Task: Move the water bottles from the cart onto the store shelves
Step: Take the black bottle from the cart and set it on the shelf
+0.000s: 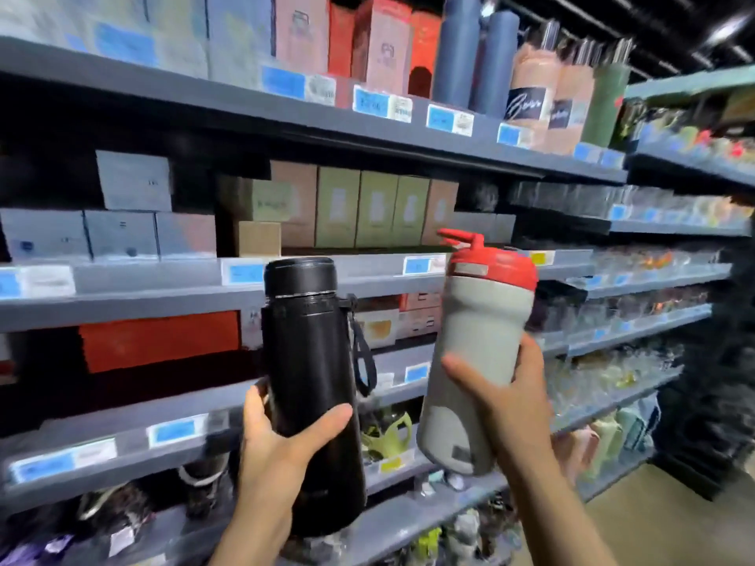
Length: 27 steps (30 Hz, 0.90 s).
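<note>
The left hand [282, 439] has its fingers and thumb curled round the lower half of a tall matte black cylindrical flask [312, 386] with a screw cap and a dark carry loop hanging at its side. The right hand [500, 406] grips a squat grey tumbler with a red flip-top lid [478, 353] about its middle, thumb across the front. Both bottles are up in the air in front of the grey metal store shelves [163, 296], touching no shelf board. The black flask stands nearly upright. The grey tumbler leans, its lid tipped toward the upper right. Their tops sit level with the shelf edge that carries the blue price tags [245, 273], so each has to go forward and a little up or down, base first.

By my reckoning the right hand is nearer a gap, beside the green and tan cartons [367, 208]. The cart is out of view. Motion blur smears the labels and boxes, and the lowest shelf's goods cannot be made out.
</note>
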Tool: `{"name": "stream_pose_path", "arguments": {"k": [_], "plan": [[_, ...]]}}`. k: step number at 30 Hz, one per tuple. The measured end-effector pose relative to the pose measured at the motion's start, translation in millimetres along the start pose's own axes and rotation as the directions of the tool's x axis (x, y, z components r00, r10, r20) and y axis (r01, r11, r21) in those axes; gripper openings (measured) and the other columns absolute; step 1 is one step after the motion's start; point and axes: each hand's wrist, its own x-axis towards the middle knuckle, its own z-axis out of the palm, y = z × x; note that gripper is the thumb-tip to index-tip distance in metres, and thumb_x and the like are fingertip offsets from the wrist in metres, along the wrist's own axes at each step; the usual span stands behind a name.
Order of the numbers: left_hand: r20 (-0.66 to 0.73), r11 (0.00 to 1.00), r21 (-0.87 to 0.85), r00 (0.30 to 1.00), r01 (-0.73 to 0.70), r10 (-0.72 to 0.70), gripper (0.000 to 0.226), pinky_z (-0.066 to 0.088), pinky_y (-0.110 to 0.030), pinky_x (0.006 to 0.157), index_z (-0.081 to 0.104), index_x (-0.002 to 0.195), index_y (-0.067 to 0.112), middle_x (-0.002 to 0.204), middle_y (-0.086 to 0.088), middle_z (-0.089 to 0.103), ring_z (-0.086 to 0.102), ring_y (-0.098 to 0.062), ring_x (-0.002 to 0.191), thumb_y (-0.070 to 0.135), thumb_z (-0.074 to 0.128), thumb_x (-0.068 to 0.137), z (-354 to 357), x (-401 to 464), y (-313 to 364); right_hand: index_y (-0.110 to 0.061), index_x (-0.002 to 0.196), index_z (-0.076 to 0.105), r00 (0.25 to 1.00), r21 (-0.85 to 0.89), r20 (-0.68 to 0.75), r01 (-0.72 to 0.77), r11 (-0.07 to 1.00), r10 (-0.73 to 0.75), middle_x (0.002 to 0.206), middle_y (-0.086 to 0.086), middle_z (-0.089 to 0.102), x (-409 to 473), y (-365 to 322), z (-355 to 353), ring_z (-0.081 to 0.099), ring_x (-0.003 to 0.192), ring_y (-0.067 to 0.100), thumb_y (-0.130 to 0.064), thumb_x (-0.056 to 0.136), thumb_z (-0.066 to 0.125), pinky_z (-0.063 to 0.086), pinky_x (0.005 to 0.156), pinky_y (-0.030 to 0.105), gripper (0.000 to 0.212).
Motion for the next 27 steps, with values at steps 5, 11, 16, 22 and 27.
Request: {"name": "stream_pose_path", "arguments": {"k": [5, 11, 16, 22, 27], "plan": [[-0.07, 0.987, 0.073, 0.986, -0.145, 0.15, 0.088, 0.048, -0.028, 0.074, 0.052, 0.108, 0.034, 0.092, 0.018, 0.071, 0.068, -0.001, 0.082, 0.017, 0.096, 0.034, 24, 34, 23, -0.022, 0.114, 0.048, 0.989, 0.256, 0.072, 0.108, 0.961, -0.13, 0.101, 0.0, 0.063, 89, -36, 24, 0.066, 0.073, 0.001, -0.029, 0.057, 0.078, 0.051, 0.056, 0.017, 0.065], [-0.22, 0.955, 0.083, 0.93, -0.284, 0.296, 0.086, 0.05, -0.031, 0.077, 0.054, 0.116, 0.03, 0.099, 0.012, 0.071, 0.069, -0.008, 0.09, 0.023, 0.088, 0.037, 52, 66, 45, -0.01, 0.117, 0.046, 0.937, 0.605, 0.184, 0.13, 0.785, -0.297, 0.098, 0.006, 0.066, 193, -111, 59, 0.067, 0.078, 0.016, -0.029, 0.051, 0.083, 0.056, 0.067, 0.031, 0.077], [-0.314, 0.928, 0.129, 0.874, -0.349, 0.372, 0.1, 0.052, -0.043, 0.088, 0.055, 0.116, 0.029, 0.106, 0.006, 0.07, 0.067, -0.017, 0.098, 0.041, 0.087, 0.022, 59, 82, 59, -0.013, 0.113, 0.044, 0.894, 0.765, 0.279, 0.014, 0.644, -0.351, 0.108, 0.009, 0.066, 255, -173, 109, 0.07, 0.087, 0.021, -0.026, 0.057, 0.084, 0.059, 0.074, 0.039, 0.07], [-0.411, 0.89, 0.235, 0.79, -0.391, 0.456, 0.096, 0.051, -0.036, 0.08, 0.057, 0.108, 0.027, 0.097, 0.006, 0.072, 0.068, -0.014, 0.093, 0.041, 0.086, 0.018, 54, 86, 69, -0.018, 0.134, 0.028, 0.899, 0.846, 0.269, -0.049, 0.531, -0.346, 0.124, 0.004, 0.056, 295, -225, 186, 0.064, 0.102, 0.017, -0.03, 0.055, 0.085, 0.053, 0.094, 0.039, 0.098], [-0.453, 0.851, 0.314, 0.722, -0.42, 0.523, 0.101, 0.049, -0.03, 0.077, 0.057, 0.109, 0.024, 0.096, 0.005, 0.072, 0.068, -0.005, 0.085, 0.039, 0.084, 0.013, 43, 80, 85, -0.013, 0.14, 0.023, 0.89, 0.656, 0.221, 0.167, 0.736, -0.399, 0.13, 0.005, 0.051, 315, -224, 241, 0.056, 0.108, 0.02, -0.022, 0.059, 0.09, 0.047, 0.098, 0.037, 0.106]]}}
